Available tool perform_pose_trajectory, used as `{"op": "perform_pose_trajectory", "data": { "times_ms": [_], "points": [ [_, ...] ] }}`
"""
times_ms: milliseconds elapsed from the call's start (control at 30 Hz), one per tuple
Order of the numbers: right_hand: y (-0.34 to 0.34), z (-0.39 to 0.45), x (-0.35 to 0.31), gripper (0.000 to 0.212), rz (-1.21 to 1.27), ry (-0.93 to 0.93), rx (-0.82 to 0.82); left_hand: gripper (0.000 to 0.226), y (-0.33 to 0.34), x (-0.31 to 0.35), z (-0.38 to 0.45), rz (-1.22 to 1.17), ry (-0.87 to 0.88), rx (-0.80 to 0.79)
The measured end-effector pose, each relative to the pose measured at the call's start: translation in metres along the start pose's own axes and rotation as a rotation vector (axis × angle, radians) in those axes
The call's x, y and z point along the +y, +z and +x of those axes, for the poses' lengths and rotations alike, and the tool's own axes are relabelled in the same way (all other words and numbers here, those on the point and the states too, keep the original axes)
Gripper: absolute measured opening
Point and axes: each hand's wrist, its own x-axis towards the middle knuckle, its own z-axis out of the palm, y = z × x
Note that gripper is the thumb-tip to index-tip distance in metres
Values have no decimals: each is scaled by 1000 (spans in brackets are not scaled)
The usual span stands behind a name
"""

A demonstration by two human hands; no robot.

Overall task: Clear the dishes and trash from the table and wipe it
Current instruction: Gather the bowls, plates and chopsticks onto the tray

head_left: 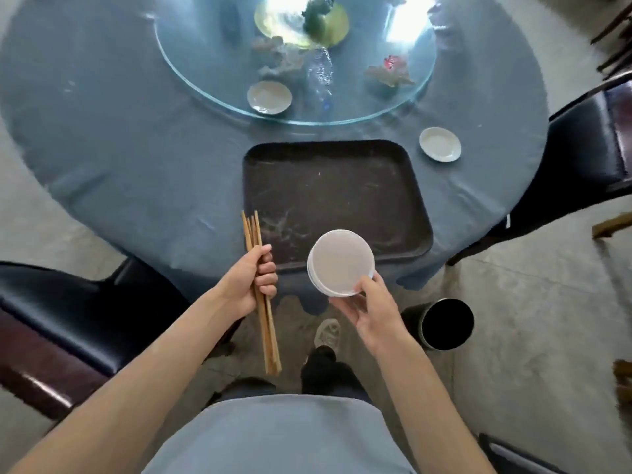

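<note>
My left hand [251,280] grips a bundle of several wooden chopsticks [265,333] at the table's near edge, left of the dark tray [328,186]. My right hand [372,309] holds a small stack of white plates [338,263] by its near rim, over the tray's near right corner. The tray lies bare on the blue tablecloth [136,159]. One white saucer [440,144] sits on the cloth right of the tray. Another white saucer [269,97] rests on the glass turntable [403,97], with a crumpled plastic bottle [319,75] and crumpled tissues [388,73] nearby.
A black trash bin [444,325] stands on the floor at my right, beside the table. Dark chairs sit at the left [61,309] and the right [588,138]. A yellow-green centrepiece [307,22] occupies the turntable's middle. My shoe [327,331] shows below the table edge.
</note>
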Motion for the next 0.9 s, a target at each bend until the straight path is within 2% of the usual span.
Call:
{"op": "perform_pose_trajectory", "data": {
  "times_ms": [200, 400, 533, 700, 900],
  "points": [
    [47, 68, -63, 45, -250, 67, -116, 41, 8, 7, 19, -177, 79, 154],
    [114, 131, -87, 50, -290, 86, -174, 41, 0, 28, 41, -315, 136, 238],
    [159, 163, -90, 51, -300, 94, -184, 41, -7, 59, 58, -325, 155, 253],
    [200, 187, -93, 48, -301, 93, -164, 41, -24, 109, 84, -328, 174, 183],
    [233, 205, -87, 52, -278, 88, -124, 40, -49, 160, 117, -203, 140, 223]
  ]
}}
